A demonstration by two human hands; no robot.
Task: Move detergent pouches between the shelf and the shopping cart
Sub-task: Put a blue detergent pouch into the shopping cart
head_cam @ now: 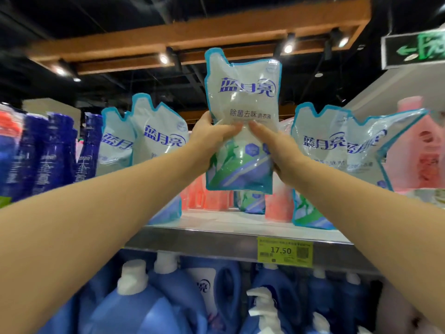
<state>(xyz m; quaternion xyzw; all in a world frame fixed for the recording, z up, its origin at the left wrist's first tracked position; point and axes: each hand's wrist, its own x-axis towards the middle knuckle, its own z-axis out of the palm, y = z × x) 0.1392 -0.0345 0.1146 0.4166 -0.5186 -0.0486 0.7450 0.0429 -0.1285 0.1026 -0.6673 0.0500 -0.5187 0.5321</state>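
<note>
You hold the detergent pouch (242,112) upright above the shelf (231,235), your left hand (212,138) and right hand (277,150) both in a clenched grip on its middle, between standing pouches (159,133).

Bright ceiling spotlights (163,59), dark ceiling, motion blur, fisheye-bent edges, glare perhaps on pouch (243,97)

The held pouch (242,116) hides shelf stock behind it; the exit sign (416,48) is cut off at right.
</note>
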